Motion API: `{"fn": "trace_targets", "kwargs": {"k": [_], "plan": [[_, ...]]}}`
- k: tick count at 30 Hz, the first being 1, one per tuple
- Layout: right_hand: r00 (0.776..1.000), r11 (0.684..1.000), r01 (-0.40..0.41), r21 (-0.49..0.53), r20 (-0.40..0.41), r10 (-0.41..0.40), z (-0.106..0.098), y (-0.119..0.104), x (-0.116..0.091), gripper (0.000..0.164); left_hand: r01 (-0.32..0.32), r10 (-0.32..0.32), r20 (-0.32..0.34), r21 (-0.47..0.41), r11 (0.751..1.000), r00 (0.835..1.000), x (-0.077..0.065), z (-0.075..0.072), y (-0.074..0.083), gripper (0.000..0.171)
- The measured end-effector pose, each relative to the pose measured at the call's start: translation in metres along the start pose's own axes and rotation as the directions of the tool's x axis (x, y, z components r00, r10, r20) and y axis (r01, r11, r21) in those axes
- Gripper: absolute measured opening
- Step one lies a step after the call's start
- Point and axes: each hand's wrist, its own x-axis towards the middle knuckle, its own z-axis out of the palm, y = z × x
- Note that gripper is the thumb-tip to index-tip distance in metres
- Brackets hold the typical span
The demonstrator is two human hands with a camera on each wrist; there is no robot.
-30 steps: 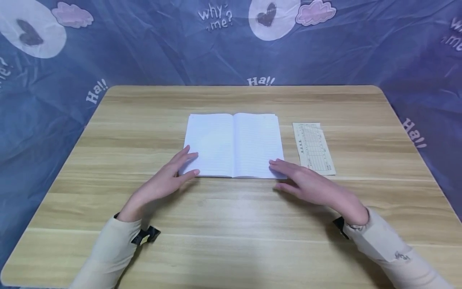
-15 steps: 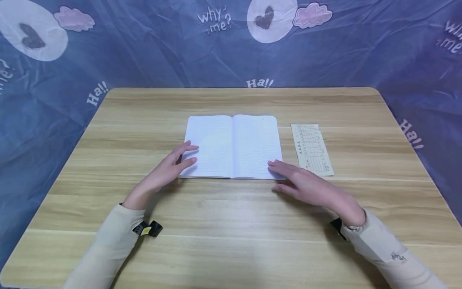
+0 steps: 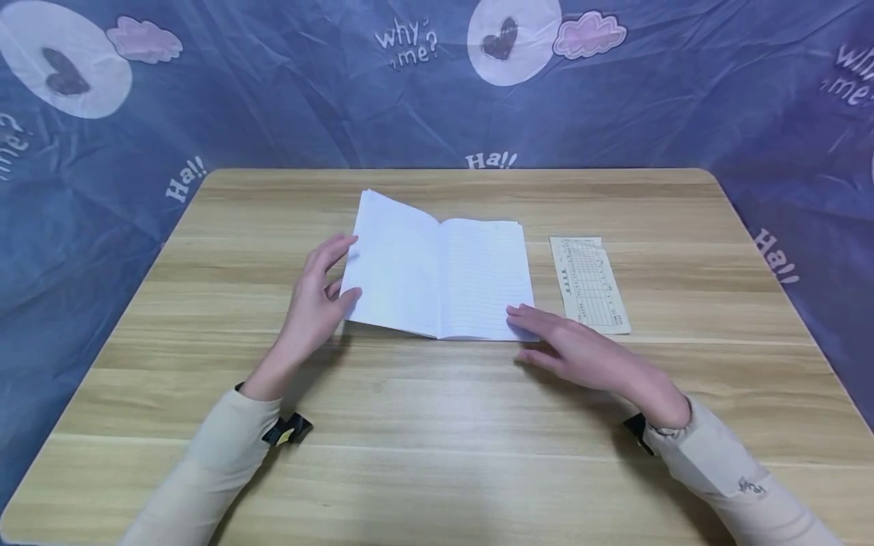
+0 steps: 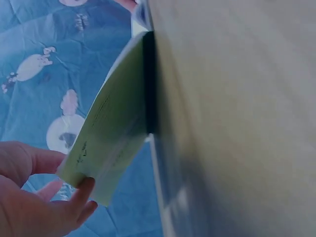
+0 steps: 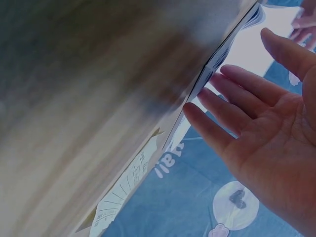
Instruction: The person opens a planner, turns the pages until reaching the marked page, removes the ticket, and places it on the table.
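An open lined notebook (image 3: 485, 280) lies on the table with its left half tilted up off the surface. My left hand (image 3: 317, 288) grips that raised half at its outer edge, thumb on the page side and fingers behind. In the left wrist view the pale green cover (image 4: 111, 123) shows from beneath, with a dark spine strip (image 4: 149, 84) at the table and the left hand (image 4: 44, 192) around its corner. My right hand (image 3: 573, 345) rests its extended fingertips on the lower right corner of the right page; in the right wrist view its palm (image 5: 276, 133) shows, fingers fairly straight.
To the right of the notebook lies a printed paper slip with a table grid (image 3: 590, 284). The wooden table (image 3: 437, 447) has rounded far corners. Behind it hangs a blue patterned cloth (image 3: 293, 91). Black wrist cameras (image 3: 288, 431) sit at the sleeve cuffs.
My left hand has moved up along the notebook's left edge and lifted its left half, which lay flat before. The right hand stays at the lower right corner.
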Motion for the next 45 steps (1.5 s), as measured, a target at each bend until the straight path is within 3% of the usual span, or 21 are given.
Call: {"fn": "trace_targets", "kwargs": {"k": [6, 9, 12, 15, 19, 21, 25, 29, 31, 34, 35, 38, 41, 43, 45], "plan": [[0.998, 0.999, 0.038, -0.021, -0.051, -0.039, -0.003, -0.003, 0.007, 0.058, 0.067, -0.057, 0.053, -0.231, 0.971, 0.997, 0.010, 0.009, 0.018, 0.073], [0.987, 0.995, 0.096, 0.001, -0.126, -0.095, -0.009, -0.012, 0.024, 0.057, 0.105, -0.082, 0.092, -0.296, 0.949, 0.992, 0.016, 0.016, 0.027, 0.072], [0.973, 0.985, 0.147, 0.089, -0.194, -0.128, -0.019, -0.025, 0.048, 0.056, 0.111, -0.078, 0.117, -0.305, 0.946, 0.990, 0.021, 0.025, 0.036, 0.069], [0.963, 0.945, 0.178, 0.275, -0.248, -0.109, -0.031, -0.039, 0.074, 0.055, 0.092, -0.047, 0.152, -0.305, 0.948, 0.987, 0.026, 0.038, 0.047, 0.067], [0.960, 0.851, 0.162, 0.500, -0.279, -0.019, -0.043, -0.053, 0.102, 0.055, 0.059, 0.000, 0.187, -0.311, 0.949, 0.982, 0.031, 0.056, 0.057, 0.065], [0.959, 0.820, 0.129, 0.557, -0.281, 0.041, -0.046, -0.056, 0.108, 0.056, 0.045, 0.022, 0.203, -0.317, 0.948, 0.979, 0.033, 0.063, 0.060, 0.064], [0.948, 0.789, 0.108, 0.605, -0.301, 0.101, -0.046, -0.054, 0.108, 0.056, 0.007, 0.068, 0.270, -0.266, 0.964, 0.961, 0.035, 0.075, 0.062, 0.058], [0.936, 0.769, 0.150, 0.621, -0.340, 0.092, -0.047, -0.046, 0.100, 0.056, -0.046, 0.109, 0.364, -0.178, 0.983, 0.925, 0.033, 0.081, 0.057, 0.054], [0.931, 0.765, 0.151, 0.627, -0.349, 0.102, -0.048, -0.041, 0.093, 0.057, -0.069, 0.113, 0.425, -0.118, 0.991, 0.898, 0.031, 0.082, 0.052, 0.055], [0.923, 0.776, 0.121, 0.619, -0.358, 0.142, -0.049, -0.033, 0.083, 0.060, -0.137, 0.085, 0.526, 0.060, 0.989, 0.846, 0.027, 0.080, 0.043, 0.057], [0.919, 0.791, 0.103, 0.602, -0.362, 0.155, -0.049, -0.031, 0.079, 0.061, -0.164, 0.067, 0.558, 0.126, 0.978, 0.827, 0.026, 0.079, 0.040, 0.058], [0.901, 0.878, 0.056, 0.476, -0.403, 0.161, -0.046, -0.023, 0.069, 0.065, -0.228, -0.015, 0.625, 0.307, 0.924, 0.781, 0.020, 0.076, 0.033, 0.062], [0.892, 0.955, 0.010, 0.295, -0.435, 0.125, -0.040, -0.013, 0.059, 0.068, -0.279, -0.078, 0.665, 0.413, 0.867, 0.743, 0.014, 0.073, 0.028, 0.064], [0.904, 0.983, -0.039, 0.182, -0.412, 0.112, -0.035, -0.006, 0.053, 0.068, -0.314, -0.098, 0.685, 0.451, 0.836, 0.722, 0.011, 0.072, 0.027, 0.065], [0.932, 0.992, -0.082, 0.094, -0.345, 0.110, -0.029, 0.000, 0.047, 0.066, -0.355, -0.103, 0.703, 0.473, 0.806, 0.704, 0.008, 0.072, 0.025, 0.066]]}}
